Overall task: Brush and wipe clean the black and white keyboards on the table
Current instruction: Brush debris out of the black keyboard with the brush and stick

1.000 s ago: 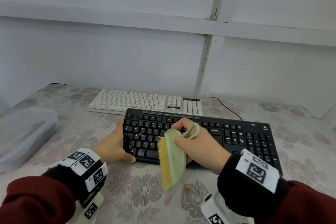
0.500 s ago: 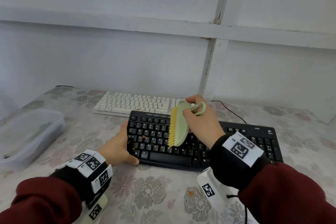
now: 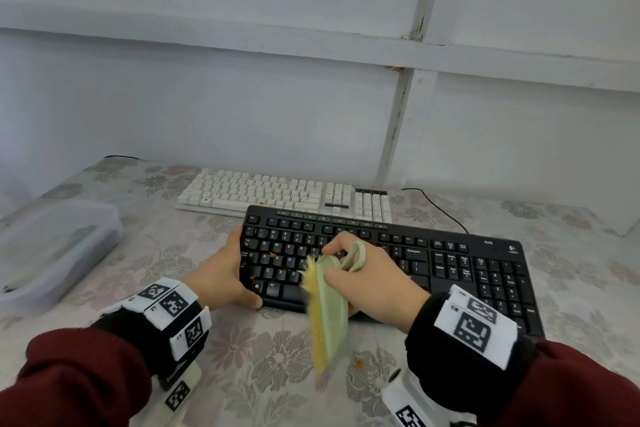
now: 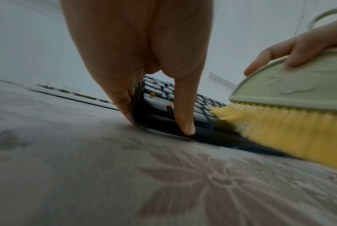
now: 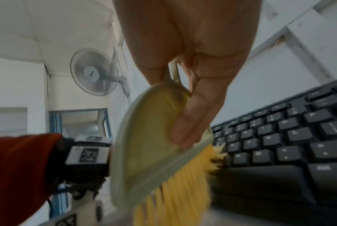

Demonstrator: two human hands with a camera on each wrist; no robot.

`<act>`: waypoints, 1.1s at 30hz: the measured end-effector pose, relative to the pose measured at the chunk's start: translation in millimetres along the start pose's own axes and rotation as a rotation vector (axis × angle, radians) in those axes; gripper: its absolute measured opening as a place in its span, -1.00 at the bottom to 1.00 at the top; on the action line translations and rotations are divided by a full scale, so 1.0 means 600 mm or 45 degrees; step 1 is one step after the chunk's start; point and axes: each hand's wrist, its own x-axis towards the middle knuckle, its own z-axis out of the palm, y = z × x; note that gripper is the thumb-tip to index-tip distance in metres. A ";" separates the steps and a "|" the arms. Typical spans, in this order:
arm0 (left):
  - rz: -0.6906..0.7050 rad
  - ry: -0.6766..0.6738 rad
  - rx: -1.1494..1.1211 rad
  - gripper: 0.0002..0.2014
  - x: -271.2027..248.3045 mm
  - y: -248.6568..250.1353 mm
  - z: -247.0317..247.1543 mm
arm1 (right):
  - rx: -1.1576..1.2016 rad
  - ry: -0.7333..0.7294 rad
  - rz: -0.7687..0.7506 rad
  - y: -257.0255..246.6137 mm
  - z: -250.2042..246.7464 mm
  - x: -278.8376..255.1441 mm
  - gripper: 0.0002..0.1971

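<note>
The right hand (image 3: 374,282) gripped the green brush (image 3: 329,315), whose long axis ran toward the person, across the black keyboard (image 3: 450,263): far bristles on the lower key rows, near end out past the front edge over the counter (image 3: 242,374). The left hand (image 3: 221,277) clasped the keyboard's left end, thumb on the front edge. Orange crumbs (image 3: 272,255) lay on the keys left of the brush, between the two hands, so the next stroke probably had to go leftward. The white keyboard (image 3: 263,192) sat just behind, untouched.
</note>
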 end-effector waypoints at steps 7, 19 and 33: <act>-0.009 -0.003 -0.006 0.15 -0.003 0.004 0.000 | 0.212 0.321 -0.111 -0.025 -0.038 0.036 -0.78; -0.041 -0.001 0.005 0.18 -0.005 0.007 0.000 | 0.110 0.178 -0.149 0.004 -0.006 0.040 -0.72; -0.019 -0.006 0.021 0.15 -0.004 0.004 -0.003 | 0.094 0.318 -0.201 -0.032 -0.026 0.047 -0.76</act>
